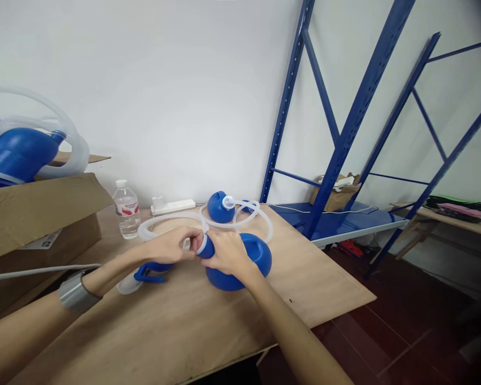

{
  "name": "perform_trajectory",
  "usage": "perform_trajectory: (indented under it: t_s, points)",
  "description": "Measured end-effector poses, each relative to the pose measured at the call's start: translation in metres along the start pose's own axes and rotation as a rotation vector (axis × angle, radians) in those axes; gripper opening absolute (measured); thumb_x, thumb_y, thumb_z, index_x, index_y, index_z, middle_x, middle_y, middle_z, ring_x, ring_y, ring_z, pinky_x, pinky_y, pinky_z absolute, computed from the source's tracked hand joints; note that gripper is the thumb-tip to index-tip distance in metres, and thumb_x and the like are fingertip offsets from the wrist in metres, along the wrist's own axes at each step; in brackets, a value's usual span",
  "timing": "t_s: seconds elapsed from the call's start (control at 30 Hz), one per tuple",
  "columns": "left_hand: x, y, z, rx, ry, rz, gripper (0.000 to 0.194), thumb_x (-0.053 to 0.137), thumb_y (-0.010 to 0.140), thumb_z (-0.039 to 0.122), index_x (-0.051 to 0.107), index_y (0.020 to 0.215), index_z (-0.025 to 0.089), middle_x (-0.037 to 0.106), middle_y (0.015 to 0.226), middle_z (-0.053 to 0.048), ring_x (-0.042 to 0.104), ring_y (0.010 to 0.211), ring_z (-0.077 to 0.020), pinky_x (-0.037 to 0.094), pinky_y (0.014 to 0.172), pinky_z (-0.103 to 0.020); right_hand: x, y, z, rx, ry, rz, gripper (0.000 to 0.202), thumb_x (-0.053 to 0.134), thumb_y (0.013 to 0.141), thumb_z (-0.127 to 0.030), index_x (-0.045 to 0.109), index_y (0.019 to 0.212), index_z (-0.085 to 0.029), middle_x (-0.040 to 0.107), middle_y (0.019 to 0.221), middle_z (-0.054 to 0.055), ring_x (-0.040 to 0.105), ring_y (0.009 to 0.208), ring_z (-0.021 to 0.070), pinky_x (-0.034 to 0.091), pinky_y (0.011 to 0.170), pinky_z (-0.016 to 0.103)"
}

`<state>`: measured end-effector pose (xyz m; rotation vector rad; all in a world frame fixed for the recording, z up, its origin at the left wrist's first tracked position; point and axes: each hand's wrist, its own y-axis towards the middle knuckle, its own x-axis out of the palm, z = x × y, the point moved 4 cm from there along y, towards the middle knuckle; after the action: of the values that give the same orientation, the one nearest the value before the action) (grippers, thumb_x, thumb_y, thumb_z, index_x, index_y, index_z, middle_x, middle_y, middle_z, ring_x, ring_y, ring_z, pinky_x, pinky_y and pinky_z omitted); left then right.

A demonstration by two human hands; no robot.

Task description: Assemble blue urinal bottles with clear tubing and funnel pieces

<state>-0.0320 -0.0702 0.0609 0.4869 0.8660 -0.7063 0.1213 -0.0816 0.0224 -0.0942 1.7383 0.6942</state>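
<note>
A round blue plastic bottle [258, 256] lies on the wooden table, its neck [207, 247] pointing left with a whitish rim at the mouth. My right hand [227, 254] is closed around the bottle at its neck. At the mouth, my left hand [174, 243] has its fingers bent and pressed against the rim; what they pinch, if anything, is hidden. A clear flexible tube [172, 216] loops behind both hands, and one stretch passes down close to the bottle mouth. Under my left forearm lies another blue piece with a handle [148, 275], partly covered.
Another blue bottle [220, 207] with a clear tube stands behind. At left are a water bottle [127, 211] and a cardboard box [44, 214] holding blue bottles and tubing. A white power strip [174, 207] lies along the wall. Blue metal shelving [344, 128] rises beyond the table's right edge.
</note>
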Motion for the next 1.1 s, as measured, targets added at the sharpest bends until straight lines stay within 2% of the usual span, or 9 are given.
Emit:
perform_trajectory:
  t_s: [0.2,0.43,0.6,0.8,1.1]
  points:
    - [-0.003,0.001,-0.002,0.050,0.032,0.015,0.011,0.056,0.065,0.018,0.055,0.075,0.021,0.060,0.079,0.003,0.055,0.078,-0.0165,0.043,0.075,-0.028,-0.001,0.000,0.000,-0.009,0.015,0.018,0.053,0.077,0.075,-0.046,0.062,0.120,-0.022,0.075,0.110,0.009,0.069,0.097,0.0302,0.044,0.078,0.035]
    - [-0.001,0.004,-0.004,-0.009,0.001,-0.006,0.004,0.058,0.067,0.020,0.057,0.071,0.021,0.059,0.072,0.004,0.051,0.069,-0.0140,0.039,0.063,-0.024,-0.001,0.000,-0.001,-0.002,-0.009,0.005,0.052,0.075,0.076,-0.045,0.063,0.121,-0.022,0.076,0.102,0.008,0.070,0.091,0.0292,0.042,0.072,0.032]
    - [-0.004,0.009,-0.008,-0.043,0.047,-0.027,0.004,0.061,0.062,0.019,0.058,0.066,0.019,0.056,0.066,0.007,0.050,0.064,-0.0118,0.037,0.061,-0.023,-0.002,0.000,-0.002,-0.008,-0.013,0.002,0.047,0.073,0.077,-0.044,0.063,0.118,-0.022,0.076,0.101,0.008,0.070,0.090,0.0293,0.042,0.070,0.032]
    - [-0.004,0.009,-0.002,-0.008,0.042,-0.041,0.005,0.059,0.060,0.020,0.057,0.065,0.019,0.059,0.069,0.004,0.052,0.069,-0.0134,0.038,0.063,-0.023,-0.003,-0.001,-0.003,-0.016,-0.023,0.007,0.046,0.074,0.076,-0.045,0.064,0.114,-0.021,0.077,0.101,0.008,0.071,0.090,0.0302,0.043,0.070,0.033]
    - [-0.003,0.003,0.004,0.043,0.114,-0.022,0.010,0.057,0.061,0.020,0.054,0.070,0.020,0.059,0.072,0.005,0.050,0.068,-0.0128,0.037,0.063,-0.023,-0.004,-0.002,-0.004,-0.011,-0.034,-0.010,0.050,0.073,0.078,-0.046,0.062,0.120,-0.021,0.077,0.098,0.009,0.071,0.090,0.0305,0.045,0.072,0.034]
